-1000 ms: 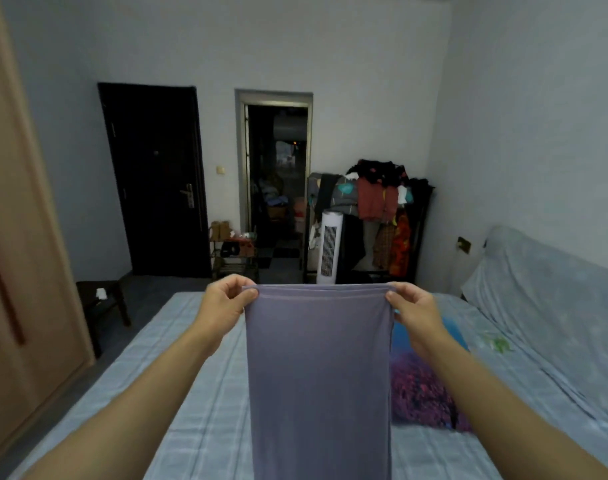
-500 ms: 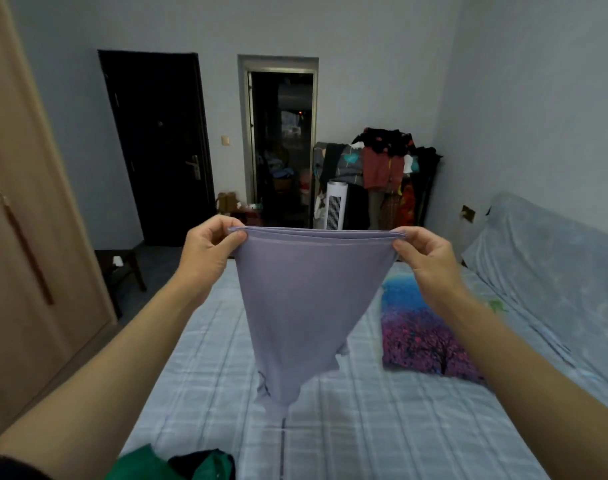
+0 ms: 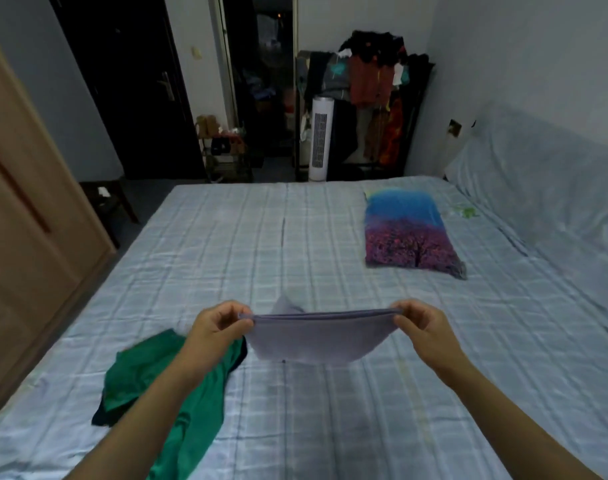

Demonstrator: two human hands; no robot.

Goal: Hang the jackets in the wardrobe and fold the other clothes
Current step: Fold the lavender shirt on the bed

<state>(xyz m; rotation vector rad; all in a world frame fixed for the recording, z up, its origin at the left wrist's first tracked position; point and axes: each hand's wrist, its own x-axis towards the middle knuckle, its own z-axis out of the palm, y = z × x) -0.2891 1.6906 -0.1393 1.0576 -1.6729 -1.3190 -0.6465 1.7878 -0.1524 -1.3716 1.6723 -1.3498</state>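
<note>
Pinching lilac garment [image 3: 316, 341] top edge, hands [image 3: 219, 327] [image 3: 423, 329] apart; bed [image 3: 330, 237] beyond.

Both hands hold a lilac garment [image 3: 313, 341] stretched low over the checked bed [image 3: 226, 244]: the left hand [image 3: 219, 327] pinches one top corner, the right hand [image 3: 422, 325] the other. A green garment [image 3: 164, 393] lies crumpled at near left. A folded blue-and-purple printed piece [image 3: 408, 233] rests at far right.

Lilac garment [image 3: 314, 341] now lower, slack over the bed [image 3: 330, 427], no longer hanging long.
</note>
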